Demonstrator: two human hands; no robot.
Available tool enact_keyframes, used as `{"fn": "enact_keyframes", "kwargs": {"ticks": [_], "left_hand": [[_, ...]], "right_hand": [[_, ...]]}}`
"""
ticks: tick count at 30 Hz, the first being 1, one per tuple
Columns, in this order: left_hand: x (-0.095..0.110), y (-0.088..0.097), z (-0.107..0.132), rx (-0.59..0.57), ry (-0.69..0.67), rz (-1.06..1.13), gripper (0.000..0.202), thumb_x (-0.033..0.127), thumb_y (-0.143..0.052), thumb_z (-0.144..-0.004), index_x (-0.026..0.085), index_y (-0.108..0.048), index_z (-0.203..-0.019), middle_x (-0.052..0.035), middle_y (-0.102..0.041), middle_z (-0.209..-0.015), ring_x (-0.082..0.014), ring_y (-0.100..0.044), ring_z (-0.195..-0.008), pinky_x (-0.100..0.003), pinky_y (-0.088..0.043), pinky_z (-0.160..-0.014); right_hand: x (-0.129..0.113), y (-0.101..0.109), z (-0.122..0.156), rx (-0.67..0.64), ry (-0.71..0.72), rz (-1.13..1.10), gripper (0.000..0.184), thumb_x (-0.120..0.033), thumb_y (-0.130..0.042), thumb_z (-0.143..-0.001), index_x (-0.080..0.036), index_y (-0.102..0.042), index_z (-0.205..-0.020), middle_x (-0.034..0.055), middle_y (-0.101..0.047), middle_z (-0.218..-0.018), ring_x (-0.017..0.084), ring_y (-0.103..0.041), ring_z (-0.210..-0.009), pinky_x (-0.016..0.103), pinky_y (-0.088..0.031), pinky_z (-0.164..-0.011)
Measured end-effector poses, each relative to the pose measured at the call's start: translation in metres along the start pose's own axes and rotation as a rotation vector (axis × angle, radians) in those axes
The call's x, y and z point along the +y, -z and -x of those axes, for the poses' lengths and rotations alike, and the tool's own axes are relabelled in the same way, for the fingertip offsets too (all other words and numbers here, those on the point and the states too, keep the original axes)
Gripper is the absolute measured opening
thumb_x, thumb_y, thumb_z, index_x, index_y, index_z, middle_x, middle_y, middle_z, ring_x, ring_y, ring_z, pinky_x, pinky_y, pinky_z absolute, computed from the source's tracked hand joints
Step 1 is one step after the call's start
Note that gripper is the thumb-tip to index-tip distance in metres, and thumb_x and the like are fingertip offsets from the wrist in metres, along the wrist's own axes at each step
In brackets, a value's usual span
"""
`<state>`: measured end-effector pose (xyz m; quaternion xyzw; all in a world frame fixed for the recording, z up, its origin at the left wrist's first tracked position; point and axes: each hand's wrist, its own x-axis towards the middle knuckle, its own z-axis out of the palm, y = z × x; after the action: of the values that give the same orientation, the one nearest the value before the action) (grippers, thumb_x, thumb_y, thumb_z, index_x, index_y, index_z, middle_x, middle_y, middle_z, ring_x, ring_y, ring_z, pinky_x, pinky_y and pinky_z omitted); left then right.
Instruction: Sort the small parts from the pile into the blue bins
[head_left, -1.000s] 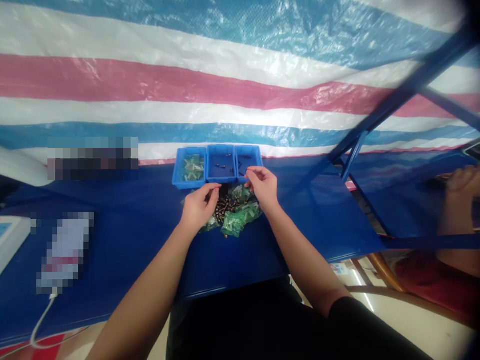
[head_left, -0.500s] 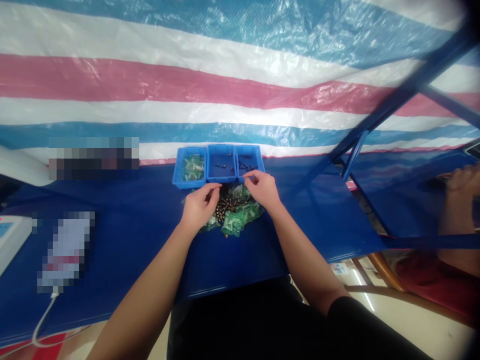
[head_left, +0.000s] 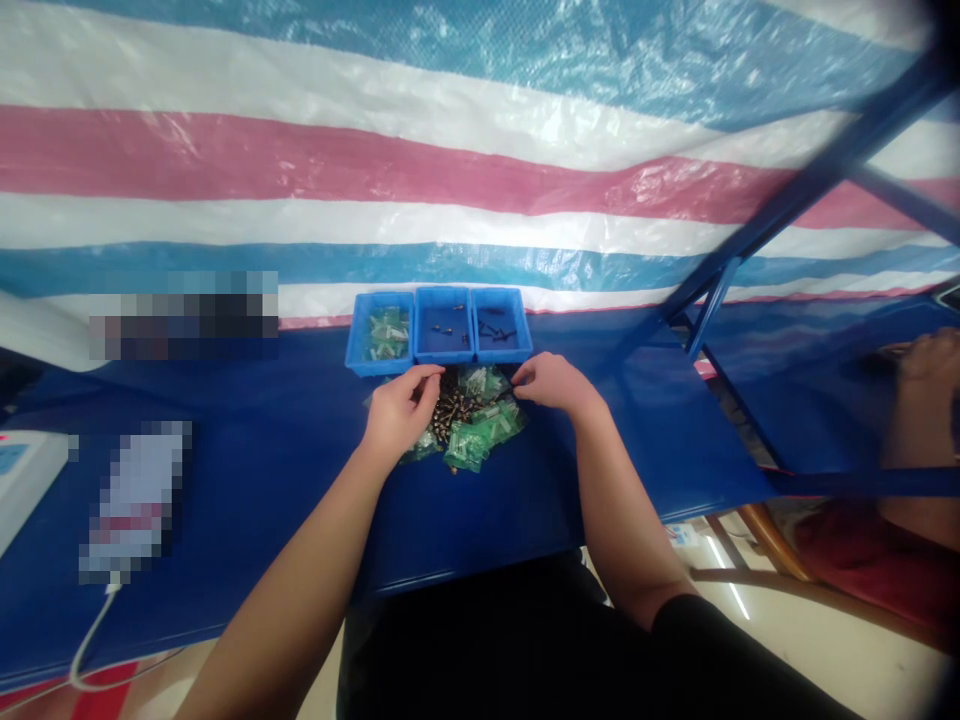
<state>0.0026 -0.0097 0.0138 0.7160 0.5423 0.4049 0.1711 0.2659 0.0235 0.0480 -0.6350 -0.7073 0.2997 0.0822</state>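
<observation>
A pile of small dark screw-like parts with brassy ends (head_left: 448,410) lies on the blue table, with green-tinted clear packets (head_left: 472,443) around and over it. My left hand (head_left: 403,412) is at the pile's left side, thumb and fingertips drawn together; whatever they pinch is too small to make out. At the pile's upper right edge, my right hand (head_left: 556,382) has its fingers curled and pinched by a packet; I cannot see what is between them. Behind the pile stand three blue bins: the left bin (head_left: 351,345) with packets, the middle bin (head_left: 442,352) with a few brassy parts, the right bin (head_left: 517,350) with dark screws.
A phone (head_left: 139,495), blurred out, lies at left on a white cable (head_left: 79,650). A white device (head_left: 30,480) sits at the left edge. A blue metal frame (head_left: 750,230) rises at right, and beyond it is another person's arm (head_left: 919,420).
My right hand has moved from the front of the right bin, back toward me and rightward, to the pile's right edge. My left hand has stayed in place.
</observation>
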Motion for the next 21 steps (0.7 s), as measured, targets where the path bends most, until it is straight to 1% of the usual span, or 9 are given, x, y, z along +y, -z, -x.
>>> {"fn": "enact_keyframes", "kwargs": {"ticks": [2, 5, 7, 9, 11, 14, 16, 19, 21], "left_hand": [[0.0, 0.0, 0.0, 0.003, -0.004, 0.005, 0.028, 0.036, -0.052, -0.092, 0.02, -0.071, -0.106, -0.0007, -0.071, -0.078, -0.0113, -0.061, -0.062, -0.022, -0.046, -0.062], [-0.001, 0.0, 0.0, 0.006, -0.01, 0.009, 0.028, 0.035, -0.052, -0.092, 0.02, -0.071, -0.105, -0.0009, -0.072, -0.081, -0.0111, -0.061, -0.062, -0.022, -0.046, -0.062], [-0.001, 0.0, 0.0, 0.008, -0.008, 0.005, 0.027, 0.035, -0.053, -0.092, 0.02, -0.071, -0.105, -0.001, -0.072, -0.082, -0.0111, -0.061, -0.062, -0.022, -0.045, -0.062], [-0.001, 0.0, 0.0, 0.006, -0.011, 0.0, 0.027, 0.035, -0.053, -0.092, 0.021, -0.071, -0.105, -0.0007, -0.072, -0.08, -0.0109, -0.06, -0.061, -0.022, -0.045, -0.061], [-0.001, 0.0, 0.0, 0.003, -0.013, -0.002, 0.027, 0.035, -0.053, -0.092, 0.021, -0.071, -0.106, -0.0003, -0.071, -0.079, -0.0104, -0.059, -0.06, -0.022, -0.045, -0.06], [-0.001, 0.0, 0.0, -0.001, -0.013, 0.005, 0.027, 0.036, -0.053, -0.092, 0.021, -0.071, -0.106, 0.0, -0.07, -0.078, -0.0101, -0.059, -0.06, -0.022, -0.045, -0.06], [-0.001, -0.001, 0.0, -0.012, -0.021, 0.019, 0.027, 0.037, -0.054, -0.092, 0.021, -0.071, -0.107, 0.0006, -0.068, -0.075, -0.01, -0.058, -0.06, -0.022, -0.046, -0.062], [-0.001, -0.001, 0.0, -0.046, -0.046, 0.042, 0.031, 0.039, -0.056, -0.091, 0.021, -0.069, -0.112, 0.0018, -0.064, -0.07, -0.0098, -0.056, -0.058, -0.022, -0.046, -0.063], [-0.001, -0.001, -0.001, -0.072, -0.06, 0.05, 0.033, 0.041, -0.057, -0.091, 0.021, -0.068, -0.114, 0.0021, -0.063, -0.069, -0.0099, -0.055, -0.057, -0.022, -0.046, -0.062]], "right_hand": [[-0.001, 0.001, 0.0, -0.052, -0.008, -0.007, 0.026, -0.028, -0.07, -0.067, -0.023, -0.079, -0.091, 0.003, -0.076, -0.087, 0.018, -0.069, -0.075, 0.022, -0.047, -0.059], [-0.002, 0.003, 0.002, -0.047, -0.021, -0.008, 0.021, -0.026, -0.069, -0.069, -0.022, -0.079, -0.087, 0.0035, -0.076, -0.085, 0.018, -0.069, -0.072, 0.023, -0.046, -0.058], [-0.002, 0.006, 0.003, -0.018, 0.001, -0.031, 0.018, -0.024, -0.067, -0.071, -0.022, -0.078, -0.085, 0.0035, -0.076, -0.083, 0.017, -0.068, -0.071, 0.023, -0.047, -0.06], [-0.002, 0.007, 0.005, 0.028, 0.057, -0.087, 0.016, -0.024, -0.065, -0.073, -0.021, -0.077, -0.084, 0.0031, -0.075, -0.081, 0.016, -0.067, -0.072, 0.024, -0.048, -0.063], [-0.005, 0.006, 0.005, 0.096, 0.122, -0.167, 0.017, -0.025, -0.063, -0.075, -0.02, -0.075, -0.087, 0.0021, -0.074, -0.08, 0.015, -0.066, -0.071, 0.024, -0.048, -0.065], [-0.017, -0.005, 0.005, 0.183, 0.208, -0.275, 0.018, -0.029, -0.063, -0.078, -0.02, -0.071, -0.091, 0.001, -0.071, -0.077, 0.014, -0.064, -0.069, 0.025, -0.047, -0.064], [-0.026, -0.015, 0.004, 0.206, 0.262, -0.314, 0.018, -0.033, -0.063, -0.08, -0.019, -0.069, -0.088, 0.0008, -0.069, -0.074, 0.013, -0.062, -0.067, 0.025, -0.047, -0.063], [-0.037, -0.028, 0.004, 0.167, 0.35, -0.359, 0.015, -0.032, -0.062, -0.081, -0.019, -0.068, -0.088, -0.0001, -0.069, -0.073, 0.012, -0.061, -0.066, 0.025, -0.046, -0.064], [-0.04, -0.034, 0.003, 0.137, 0.394, -0.391, 0.016, -0.031, -0.061, -0.083, -0.019, -0.067, -0.091, 0.0, -0.069, -0.074, 0.012, -0.06, -0.066, 0.025, -0.047, -0.065]]}}
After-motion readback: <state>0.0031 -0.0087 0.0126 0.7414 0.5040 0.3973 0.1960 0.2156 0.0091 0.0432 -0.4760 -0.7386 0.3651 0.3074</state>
